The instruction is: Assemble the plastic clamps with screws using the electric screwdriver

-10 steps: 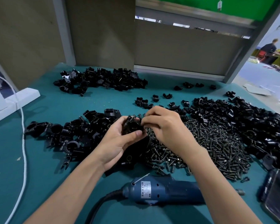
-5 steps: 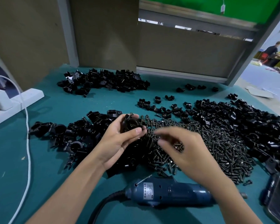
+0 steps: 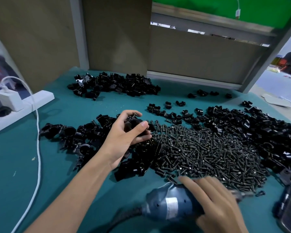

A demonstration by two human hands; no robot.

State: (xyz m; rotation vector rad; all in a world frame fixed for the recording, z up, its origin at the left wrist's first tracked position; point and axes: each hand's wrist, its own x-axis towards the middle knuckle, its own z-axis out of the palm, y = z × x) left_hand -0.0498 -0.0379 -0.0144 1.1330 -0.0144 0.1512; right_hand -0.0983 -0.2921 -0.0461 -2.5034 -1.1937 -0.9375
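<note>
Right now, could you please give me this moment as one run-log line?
left hand: holds clamp, screw sticking out | right hand: on screwdriver, grip blurred | step: driving not yet begun

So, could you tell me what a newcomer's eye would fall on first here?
The big heap of dark screws spread across the middle-right of the teal table, flanked by piles of black plastic clamps, dominates. Just left of it, the left hand holds a clamp with a screw poking out, while at the near edge the blurred right hand lies over the blue electric screwdriver.
</note>
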